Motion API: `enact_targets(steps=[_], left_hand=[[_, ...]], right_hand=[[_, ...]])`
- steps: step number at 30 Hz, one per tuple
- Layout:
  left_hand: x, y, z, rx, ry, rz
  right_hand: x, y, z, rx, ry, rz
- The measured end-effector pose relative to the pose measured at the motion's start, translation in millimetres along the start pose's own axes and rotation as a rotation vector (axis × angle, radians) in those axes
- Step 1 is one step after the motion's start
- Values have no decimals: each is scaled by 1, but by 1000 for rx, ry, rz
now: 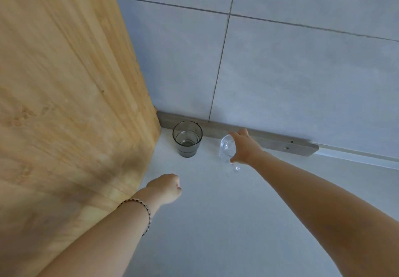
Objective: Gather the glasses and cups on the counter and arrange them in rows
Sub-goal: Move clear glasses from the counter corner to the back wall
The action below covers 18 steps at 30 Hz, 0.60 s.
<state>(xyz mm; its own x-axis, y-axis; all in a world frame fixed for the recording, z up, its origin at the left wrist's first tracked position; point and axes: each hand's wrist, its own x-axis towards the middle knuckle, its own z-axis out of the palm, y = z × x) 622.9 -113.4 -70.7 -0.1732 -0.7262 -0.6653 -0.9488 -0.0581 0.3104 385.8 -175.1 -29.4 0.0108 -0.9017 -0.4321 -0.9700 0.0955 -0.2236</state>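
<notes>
A smoky grey glass (pixel 187 139) stands upright on the white counter (pixel 216 222), in the back corner near the wall strip. To its right my right hand (pixel 245 147) grips a clear glass (pixel 226 148) from the side, the glass tilted and blurred, just above or on the counter. My left hand (pixel 167 188) hovers lower left with its fingers curled shut and nothing in it; a beaded bracelet sits on that wrist.
A tall wooden panel (pixel 64 104) walls off the left side of the counter. Grey wall tiles (pixel 280 71) rise behind, with a grey strip (pixel 269 140) along their base. Bare white counter stretches toward me.
</notes>
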Motion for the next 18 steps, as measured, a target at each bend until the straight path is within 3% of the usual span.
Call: enact_targets(steps=[11, 18], left_hand=[[10, 12, 12, 52, -45, 68], [-18, 77, 25, 160, -61, 191]], right_hand=[[-28, 15, 16, 173, 81, 26], [-127, 83, 29, 139, -202, 117]])
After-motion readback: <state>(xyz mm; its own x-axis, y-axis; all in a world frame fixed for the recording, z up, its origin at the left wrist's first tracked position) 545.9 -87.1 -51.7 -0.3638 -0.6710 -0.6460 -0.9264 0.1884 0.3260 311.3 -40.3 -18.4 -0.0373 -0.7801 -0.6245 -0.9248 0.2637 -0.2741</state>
